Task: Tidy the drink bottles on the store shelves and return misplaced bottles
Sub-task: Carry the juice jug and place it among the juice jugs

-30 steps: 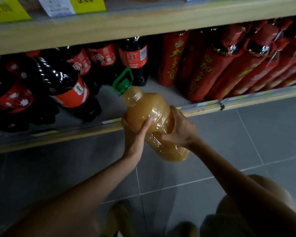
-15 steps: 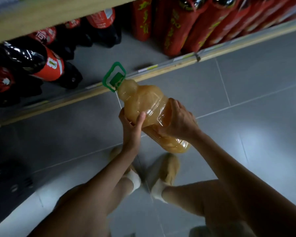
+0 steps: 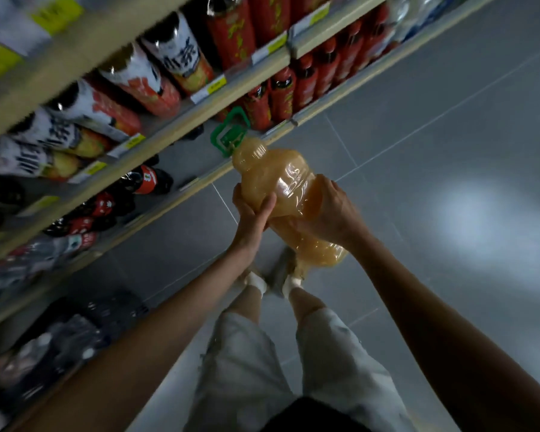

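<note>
A large clear bottle of cloudy orange-yellow drink (image 3: 281,185) with a green cap and loop handle (image 3: 229,132) is held in the air over the grey floor, tilted with its neck toward the shelves. My left hand (image 3: 252,217) grips its left side, thumb across the front. My right hand (image 3: 331,210) wraps round the right side near the waist. The bottle's lower end (image 3: 321,254) hangs free above my feet.
Wooden shelves (image 3: 181,120) run diagonally on the left. They carry tall red bottles (image 3: 281,92), white-and-orange labelled bottles (image 3: 138,76) and dark cola bottles (image 3: 141,182). A dark basket of bottles (image 3: 75,332) stands at lower left. Tiled floor (image 3: 449,151) spreads to the right.
The view rose and swung, so higher shelves now show and my legs stand straight below. The bottle stays in both hands, farther from the bottom shelf.
</note>
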`<state>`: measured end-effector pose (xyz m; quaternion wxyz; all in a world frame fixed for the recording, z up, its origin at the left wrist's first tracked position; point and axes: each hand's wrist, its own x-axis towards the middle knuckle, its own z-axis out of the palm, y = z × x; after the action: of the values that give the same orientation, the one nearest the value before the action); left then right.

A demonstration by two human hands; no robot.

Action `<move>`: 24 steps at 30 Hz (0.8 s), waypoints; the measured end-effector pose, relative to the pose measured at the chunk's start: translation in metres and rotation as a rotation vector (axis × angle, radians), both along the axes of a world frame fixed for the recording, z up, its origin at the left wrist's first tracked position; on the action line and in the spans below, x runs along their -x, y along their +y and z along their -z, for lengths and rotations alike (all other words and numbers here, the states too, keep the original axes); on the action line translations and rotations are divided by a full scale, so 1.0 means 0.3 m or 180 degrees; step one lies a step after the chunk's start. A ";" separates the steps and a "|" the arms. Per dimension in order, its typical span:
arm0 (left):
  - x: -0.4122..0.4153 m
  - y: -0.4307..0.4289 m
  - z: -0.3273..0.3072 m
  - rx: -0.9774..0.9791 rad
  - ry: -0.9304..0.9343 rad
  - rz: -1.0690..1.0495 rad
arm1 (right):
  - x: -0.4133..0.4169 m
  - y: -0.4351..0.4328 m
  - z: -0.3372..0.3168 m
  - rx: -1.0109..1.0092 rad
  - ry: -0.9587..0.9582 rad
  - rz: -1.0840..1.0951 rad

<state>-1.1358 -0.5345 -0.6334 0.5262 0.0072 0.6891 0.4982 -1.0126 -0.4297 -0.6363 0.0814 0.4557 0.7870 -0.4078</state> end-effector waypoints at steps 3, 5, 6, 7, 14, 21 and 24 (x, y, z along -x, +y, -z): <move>-0.040 0.066 -0.157 -0.0194 -0.0095 0.0004 | -0.079 0.046 -0.158 -0.0152 0.0052 0.0187; -0.063 0.123 -0.244 -0.0267 -0.0084 0.0022 | -0.129 0.082 -0.240 -0.0218 0.0020 0.0290; -0.075 0.157 -0.280 -0.0294 -0.0089 0.0069 | -0.155 0.100 -0.274 -0.0224 0.0032 0.0340; -0.090 0.193 -0.311 -0.0315 -0.0095 0.0121 | -0.179 0.122 -0.306 -0.0217 0.0068 0.0391; -0.188 0.479 -0.425 -0.0530 0.0129 0.0435 | -0.324 0.329 -0.464 -0.0259 0.0272 0.0800; -0.265 0.906 -0.446 -0.0771 0.0171 0.0702 | -0.415 0.701 -0.519 -0.0461 0.0194 0.1047; -0.304 1.120 -0.452 -0.0848 0.0125 0.0812 | -0.447 0.898 -0.531 -0.0421 0.0123 0.1141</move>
<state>-1.0445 -0.1986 -0.4978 0.5660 0.1739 0.6206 0.5140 -0.8786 -0.1602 -0.4771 -0.0378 0.5850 0.7198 -0.3718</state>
